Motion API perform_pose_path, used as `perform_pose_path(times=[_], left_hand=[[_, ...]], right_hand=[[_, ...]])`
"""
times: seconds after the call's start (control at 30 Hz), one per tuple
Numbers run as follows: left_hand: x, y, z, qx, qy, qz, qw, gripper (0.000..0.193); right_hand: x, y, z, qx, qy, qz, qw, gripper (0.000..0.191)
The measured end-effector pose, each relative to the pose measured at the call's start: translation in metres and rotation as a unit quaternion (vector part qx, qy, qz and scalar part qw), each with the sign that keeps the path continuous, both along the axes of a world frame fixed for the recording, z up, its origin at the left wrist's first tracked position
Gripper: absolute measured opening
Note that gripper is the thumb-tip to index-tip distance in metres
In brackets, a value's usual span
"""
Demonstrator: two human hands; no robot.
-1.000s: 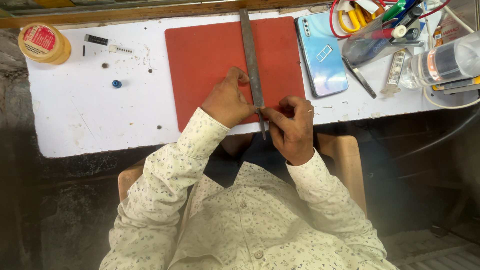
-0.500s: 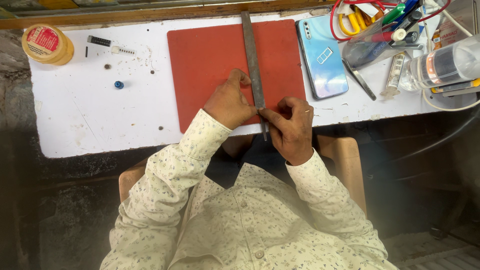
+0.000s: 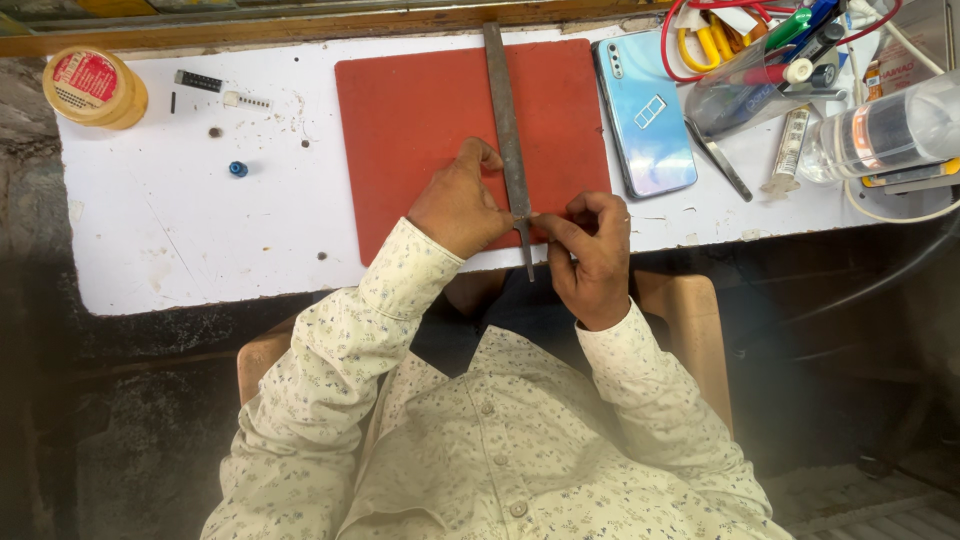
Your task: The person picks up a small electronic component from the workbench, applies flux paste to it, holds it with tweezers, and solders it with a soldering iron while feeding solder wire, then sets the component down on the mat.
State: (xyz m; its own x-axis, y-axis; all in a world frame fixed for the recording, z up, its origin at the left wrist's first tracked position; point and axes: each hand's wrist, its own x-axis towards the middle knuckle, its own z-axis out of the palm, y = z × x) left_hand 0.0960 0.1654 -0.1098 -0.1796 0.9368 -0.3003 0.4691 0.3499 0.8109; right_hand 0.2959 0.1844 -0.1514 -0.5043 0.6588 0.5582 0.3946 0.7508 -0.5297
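A long grey metal file lies lengthwise across a red mat on the white table, its thin tang pointing toward me past the mat's near edge. My left hand rests on the mat with its fingers pressed against the file's left side near the lower end. My right hand pinches something very small against the file's right edge; what it is cannot be made out.
A light blue phone lies face down right of the mat. Beyond it are a clear pouch of pens and tools, tweezers, a clear bottle and cables. A yellow jar and small bits lie at far left.
Both hands stay at the file's lower end; only the view shifts slightly. No clear movement of the file.
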Motion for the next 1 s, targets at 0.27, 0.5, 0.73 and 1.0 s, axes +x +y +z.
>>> perform_pose_path(times=[0.27, 0.5, 0.73, 1.0], left_hand=[[-0.001, -0.001, -0.004, 0.025, -0.011, 0.0, 1.0, 0.061], [-0.001, 0.0, -0.005, 0.018, 0.001, -0.003, 1.0, 0.062], [-0.001, 0.0, 0.001, 0.0, -0.001, -0.006, 1.0, 0.063], [0.001, -0.002, 0.003, 0.005, -0.008, 0.007, 1.0, 0.058]], right_hand=[[-0.003, 0.0, 0.004, 0.05, -0.025, 0.0, 0.998, 0.032], [-0.002, 0.002, 0.003, 0.089, -0.046, 0.01, 0.995, 0.035], [0.001, 0.004, 0.002, 0.103, -0.043, 0.034, 0.993, 0.039], [0.009, 0.003, -0.005, 0.023, 0.012, 0.04, 0.999, 0.034]])
